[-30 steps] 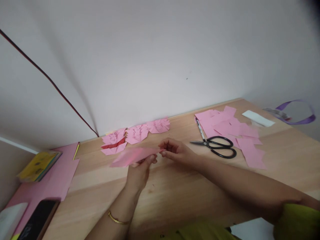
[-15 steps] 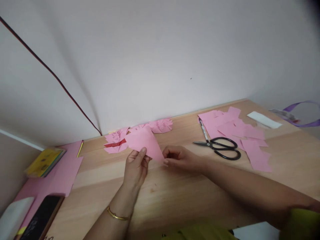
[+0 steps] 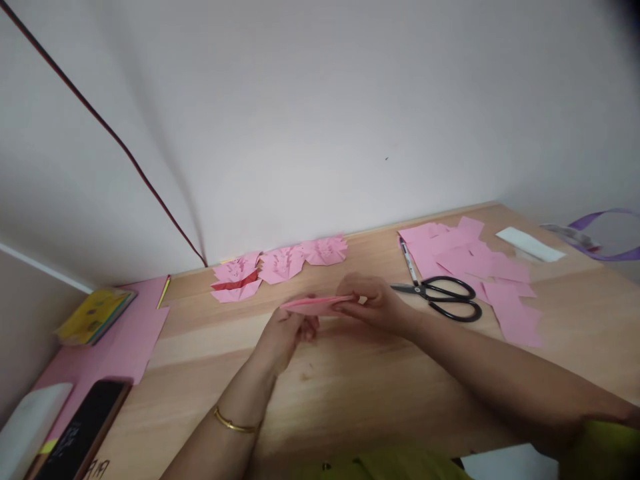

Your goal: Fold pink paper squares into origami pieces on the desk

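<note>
Between my two hands is a piece of pink paper (image 3: 316, 307), seen almost edge-on and folded. My left hand (image 3: 287, 333) is closed on its left end, the thumb along the near side. At the right end, my right hand (image 3: 375, 303) pinches the paper between thumb and fingers. The paper is held above the wooden table (image 3: 340, 400). Behind it, along the wall, lie several cut and folded pink paper pieces (image 3: 283, 262), with a red strip (image 3: 235, 283) on the leftmost.
Black-handled scissors (image 3: 440, 293) and a pen (image 3: 407, 260) lie right of my hands, beside pink paper scraps (image 3: 470, 257). A white strip (image 3: 530, 244) is at the far right. On the left are pink sheets (image 3: 125, 333), a yellow packet (image 3: 95, 317) and a dark phone-like object (image 3: 85, 427).
The pink paper has turned from facing me flat to nearly edge-on and sits lower. My right hand has moved up and now grips its right end.
</note>
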Tool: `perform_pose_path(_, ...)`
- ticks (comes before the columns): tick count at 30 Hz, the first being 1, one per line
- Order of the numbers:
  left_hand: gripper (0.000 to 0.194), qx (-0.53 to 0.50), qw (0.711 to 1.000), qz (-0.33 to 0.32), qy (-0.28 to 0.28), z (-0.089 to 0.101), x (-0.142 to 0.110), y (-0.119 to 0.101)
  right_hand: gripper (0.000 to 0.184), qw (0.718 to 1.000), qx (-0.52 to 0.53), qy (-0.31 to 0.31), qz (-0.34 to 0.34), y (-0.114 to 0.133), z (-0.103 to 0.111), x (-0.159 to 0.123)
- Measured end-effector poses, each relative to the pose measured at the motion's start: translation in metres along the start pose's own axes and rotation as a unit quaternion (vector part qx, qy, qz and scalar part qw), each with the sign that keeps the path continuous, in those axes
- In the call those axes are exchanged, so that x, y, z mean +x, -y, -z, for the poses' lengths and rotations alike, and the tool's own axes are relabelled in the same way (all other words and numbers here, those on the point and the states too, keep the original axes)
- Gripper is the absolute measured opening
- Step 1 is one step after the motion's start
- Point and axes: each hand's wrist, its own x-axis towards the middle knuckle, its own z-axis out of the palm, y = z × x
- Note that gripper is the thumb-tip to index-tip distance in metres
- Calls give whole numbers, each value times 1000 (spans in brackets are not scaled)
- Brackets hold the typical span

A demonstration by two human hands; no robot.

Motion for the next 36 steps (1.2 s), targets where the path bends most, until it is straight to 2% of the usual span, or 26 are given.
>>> perform_pose_path(1, 37, 22, 997, -45, -57, 3, 1, 0, 23, 999, 13, 1, -41, 0, -1, -1)
perform_pose_path(3, 36, 15, 990, -110, -89, 8, 3, -1, 29, 993, 33, 14, -110, 1, -2, -1)
perform_pose_path(6, 28, 3, 982, -171, -83, 12, 1, -4, 32, 984, 60, 45, -164, 1, -3, -1)
perform_pose_path(11, 29, -5, 979, -187, -84, 9, -4, -7, 30, 975, 81, 70, -196, 0, -4, 0)
perform_pose_path(14, 41, -47, 977, -202, -42, 8, -5, -10, 32, 973, 83, 78, -201, -1, -4, 0)
perform_pose_path(16, 42, -31, 979, -197, -31, 9, -6, -12, 32, 972, 86, 82, -200, -1, -3, 0)
perform_pose_path(19, 29, 61, 979, -179, -77, 12, -6, -12, 30, 972, 97, 71, -203, -4, -2, 0)
perform_pose_path(22, 23, 129, 968, -174, -130, 14, -5, -10, 31, 962, 160, 15, -220, -11, -3, -1)
perform_pose_path(25, 25, 169, 953, -201, -151, 13, -5, -10, 35, 941, 254, -39, -221, -18, -6, -1)
perform_pose_path(27, 24, 191, 941, -226, -161, 12, -5, -11, 35, 936, 282, -46, -208, -20, -6, -2)
perform_pose_path(32, 21, 225, 922, -269, -163, 9, -6, -13, 28, 961, 237, -22, -143, -17, -3, -3)
perform_pose_path(36, 20, 265, 911, -281, -144, 10, -5, -13, 26, 972, 173, 14, -156, -17, -2, -4)
